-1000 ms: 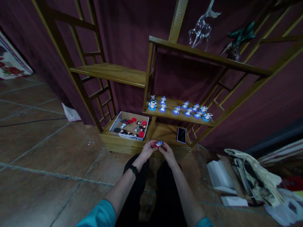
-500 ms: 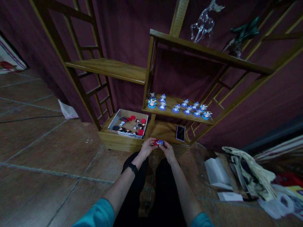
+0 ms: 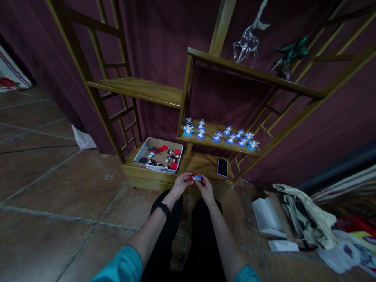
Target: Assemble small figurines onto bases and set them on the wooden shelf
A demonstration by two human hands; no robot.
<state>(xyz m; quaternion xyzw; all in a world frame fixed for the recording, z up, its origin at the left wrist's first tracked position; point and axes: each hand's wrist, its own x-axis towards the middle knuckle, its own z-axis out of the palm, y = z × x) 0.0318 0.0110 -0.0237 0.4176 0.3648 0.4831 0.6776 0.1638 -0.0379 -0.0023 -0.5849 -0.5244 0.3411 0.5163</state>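
Observation:
Just in front of the low shelf, my left hand [image 3: 180, 184] pinches a small red round base [image 3: 192, 178]. My right hand [image 3: 206, 190] grips a little purple, blue and white figurine [image 3: 197, 178] right against that base; whether the two are joined I cannot make out. Fingers cover part of both pieces. Behind the left hand, a shallow cardboard box [image 3: 143, 150] holds several dark-haired figurines [image 3: 153, 162] and red discs [image 3: 174, 166]. Several purple-blue figurines [image 3: 217, 136] on round bases stand on the shelf above, with pink-and-blue ones [image 3: 188, 130] at both ends.
A wooden display rack [image 3: 155, 179] surrounds the box. A phone [image 3: 222, 167] lies on its lower board, right of the hands. Higher up stand a glass deer [image 3: 248, 42] and a green ornament [image 3: 289, 58]. White boxes [image 3: 268, 217] and cloth bags [image 3: 308, 219] lie on the right floor.
The view has shifted slightly. Both hands stay together around the red base and the figurine, with hardly any change in their grip.

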